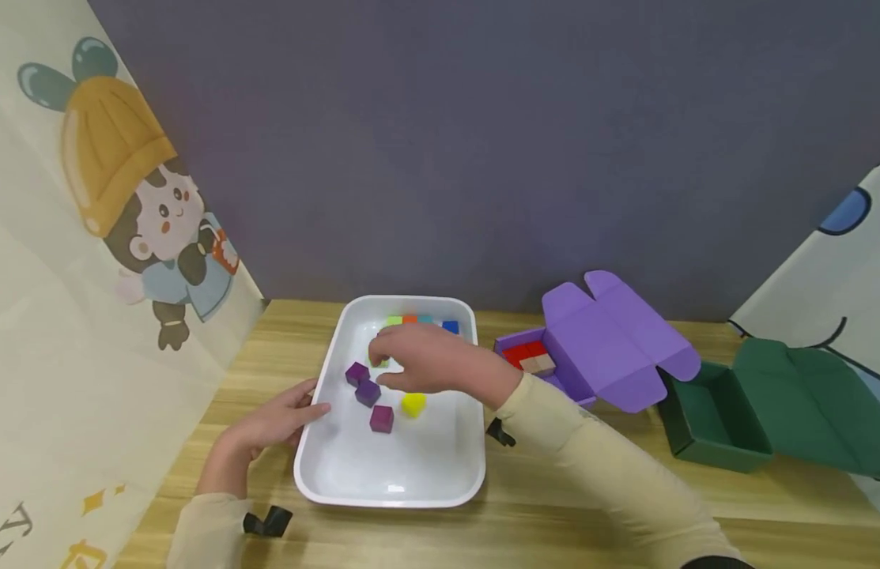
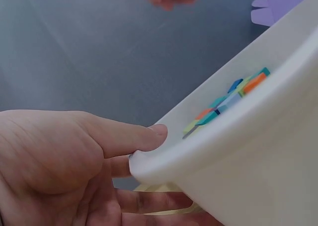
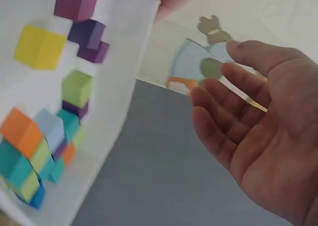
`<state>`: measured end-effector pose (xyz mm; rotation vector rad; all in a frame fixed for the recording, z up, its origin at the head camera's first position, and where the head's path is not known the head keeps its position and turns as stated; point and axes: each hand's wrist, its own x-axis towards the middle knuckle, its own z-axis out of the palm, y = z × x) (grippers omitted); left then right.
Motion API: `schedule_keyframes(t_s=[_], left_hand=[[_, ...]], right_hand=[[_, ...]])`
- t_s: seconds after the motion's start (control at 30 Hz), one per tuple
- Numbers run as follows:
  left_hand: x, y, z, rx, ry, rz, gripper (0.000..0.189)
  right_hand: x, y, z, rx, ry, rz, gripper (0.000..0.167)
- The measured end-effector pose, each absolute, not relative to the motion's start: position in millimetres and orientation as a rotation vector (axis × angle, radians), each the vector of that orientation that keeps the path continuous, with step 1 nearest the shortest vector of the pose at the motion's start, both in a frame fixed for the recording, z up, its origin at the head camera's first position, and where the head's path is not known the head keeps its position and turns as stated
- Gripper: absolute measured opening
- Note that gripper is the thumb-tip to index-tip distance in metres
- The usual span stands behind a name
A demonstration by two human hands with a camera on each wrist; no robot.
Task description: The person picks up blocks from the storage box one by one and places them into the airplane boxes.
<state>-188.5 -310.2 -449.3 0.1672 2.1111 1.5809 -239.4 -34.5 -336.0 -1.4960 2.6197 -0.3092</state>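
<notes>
A white tray (image 1: 390, 501) lies on the wooden table, holding small coloured cubes. My left hand (image 1: 276, 423) grips its left edge; in the left wrist view the thumb lies over the rim and fingers pass beneath. My right hand (image 1: 436, 359) hovers above the tray, fingers loosely bent; the right wrist view shows nothing in the palm. Close to its fingertips are two dark purple cubes (image 1: 368, 393). Nearer me lie a magenta-purple cube (image 1: 382, 420) and a yellow cube (image 1: 413, 405). Behind the right hand, partly hidden, several mixed cubes cluster, including a blue cube (image 1: 450, 326).
Right of the tray stands an open purple box (image 1: 610, 340) with red blocks (image 1: 525, 352) and tan blocks (image 1: 538, 364) inside. Farther right is an open green box (image 1: 724, 454), lid folded outward. A grey panel (image 1: 440, 158) rises behind the table, and a printed sheet stands at the left.
</notes>
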Motion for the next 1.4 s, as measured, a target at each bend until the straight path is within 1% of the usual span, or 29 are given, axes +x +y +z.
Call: schedule_keyframes(t_s=[0.17,0.37,0.43,0.57,0.67,0.73,0.9,1.07,1.3,1.4], left_hand=[[-187.9,-309.5,-450.8,0.2,2.097,1.597,0.065],[-186.9,-307.3,-450.6,0.19,2.105,1.585,0.067],[-187.7,-306.6,-450.6,0.194,2.116,1.577,0.066],[-189.8,-306.4,-452.1,0.216,2.099,1.595,0.066],[-189.8,-307.4,-453.7,0.22,2.086,1.604,0.066],[-189.4,-307.7,-454.2,0.215,2.092,1.602,0.066],[-188.7,-306.0,-453.9,0.222,2.077,1.619,0.067],[-189.3,-305.0,-452.9,0.246,2.041,1.637,0.066],[-190.4,-306.4,-449.1,0.236,2.101,1.608,0.065],[-188.6,-307.2,-449.4,0.194,2.105,1.599,0.065]], right_hand=[[-253.7,-62.4,-356.9,-1.442,2.584,-0.355,0.02],[-266.6,-90.9,-386.9,-1.224,2.583,-0.298,0.023],[-269.2,-97.2,-395.4,-1.162,2.572,-0.281,0.023],[-270.4,-104.6,-407.7,-1.071,2.548,-0.224,0.018],[-269.9,-107.9,-413.8,-1.044,2.541,-0.176,0.015],[-269.6,-109.6,-416.4,-1.037,2.56,-0.159,0.016],[-268.7,-111.3,-421.9,-0.98,2.586,-0.189,0.022],[-268.8,-107.6,-423.9,-0.984,2.551,-0.251,0.02],[-268.1,-90.3,-397.2,-1.139,2.594,-0.225,0.027],[-265.2,-74.4,-383.0,-1.239,2.589,-0.189,0.024]])
